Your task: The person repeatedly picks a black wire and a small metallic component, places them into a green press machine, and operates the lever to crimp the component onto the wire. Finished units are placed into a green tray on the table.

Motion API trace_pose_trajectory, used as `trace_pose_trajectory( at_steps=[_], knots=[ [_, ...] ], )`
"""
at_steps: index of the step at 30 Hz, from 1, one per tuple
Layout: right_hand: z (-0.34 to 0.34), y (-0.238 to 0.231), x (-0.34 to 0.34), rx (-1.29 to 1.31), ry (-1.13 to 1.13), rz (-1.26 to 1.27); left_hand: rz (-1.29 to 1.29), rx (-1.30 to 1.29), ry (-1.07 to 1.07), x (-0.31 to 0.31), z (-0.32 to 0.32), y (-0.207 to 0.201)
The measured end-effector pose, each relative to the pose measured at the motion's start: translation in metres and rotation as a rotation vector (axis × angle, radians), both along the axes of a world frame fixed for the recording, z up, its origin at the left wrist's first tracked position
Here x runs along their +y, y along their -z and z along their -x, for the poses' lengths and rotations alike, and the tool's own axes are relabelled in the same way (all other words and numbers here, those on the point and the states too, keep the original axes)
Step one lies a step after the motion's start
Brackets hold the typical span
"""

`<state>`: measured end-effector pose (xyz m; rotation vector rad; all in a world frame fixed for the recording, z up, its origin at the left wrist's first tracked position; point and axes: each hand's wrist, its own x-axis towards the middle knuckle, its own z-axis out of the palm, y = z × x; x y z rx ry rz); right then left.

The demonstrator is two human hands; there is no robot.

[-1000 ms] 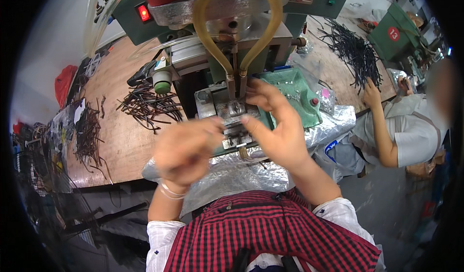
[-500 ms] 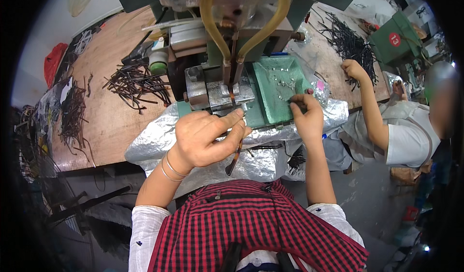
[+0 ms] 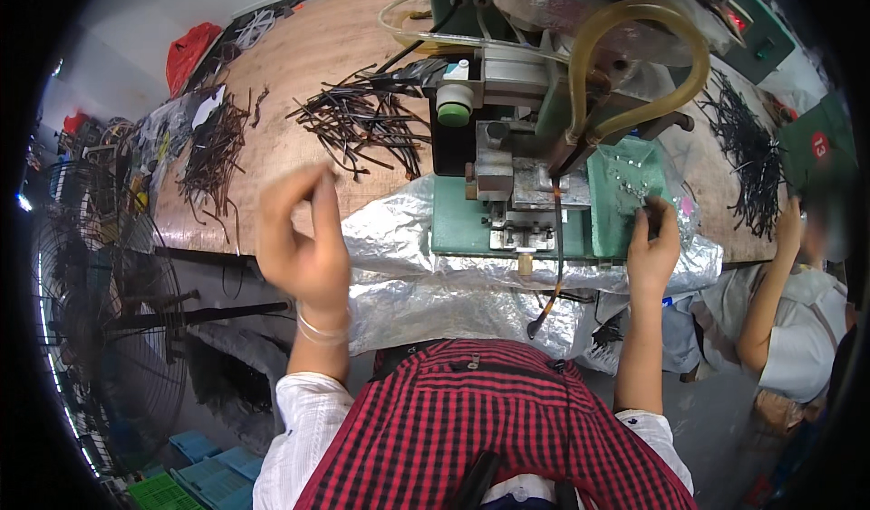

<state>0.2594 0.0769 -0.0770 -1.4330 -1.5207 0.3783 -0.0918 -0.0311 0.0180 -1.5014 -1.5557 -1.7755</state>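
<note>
Brown-and-black thin strip (image 3: pixel 560 247): right of centre, seemingly held by the grey metal clamp block (image 3: pixel 533 186), leaving my hands free; upper tip hidden
My left hand (image 3: pixel 306 242): left of centre, fingers curled, blurred; grip, I cannot tell
My right hand (image 3: pixel 654 249): loosely curled at the shallow green tray (image 3: pixel 609 224), placed within reach; pinch unclear

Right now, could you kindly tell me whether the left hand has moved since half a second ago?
Yes: the left hand has moved leftward, from in front of the machine to beyond its left edge.
</note>
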Motion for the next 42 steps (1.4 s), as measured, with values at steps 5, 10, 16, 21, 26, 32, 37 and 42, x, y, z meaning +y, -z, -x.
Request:
trace_pose_trajectory(
  at_steps=[5,10,16,21,26,32,37,42],
  knots=[
    [0.016,-0.016,0.002,-0.128,-0.047,-0.109,0.452,0.478,-0.085,0.066,0.053,0.043],
    [0.002,-0.001,-0.007,-0.249,0.017,-0.123,0.707,0.705,-0.259,0.094,0.087,0.119],
    [-0.017,-0.009,-0.029,-0.107,0.053,-0.092,0.469,0.319,-0.029,0.091,0.088,0.111],
    [0.047,-0.071,-0.017,0.047,-0.298,-0.173,0.366,-0.605,0.419,0.086,0.064,0.084],
    [0.108,-0.062,-0.007,0.438,-0.380,-0.168,0.486,-0.901,0.517,0.071,0.043,0.093],
    [0.114,-0.076,-0.015,0.724,-0.513,-0.001,0.264,-0.784,0.333,0.047,0.009,0.043],
    [0.116,-0.101,-0.032,0.718,-0.553,0.058,-0.085,-0.135,0.516,0.024,-0.052,-0.011],
    [0.086,-0.111,-0.035,0.529,-0.676,0.139,0.062,0.544,0.609,0.029,-0.079,-0.002]
  ],
)
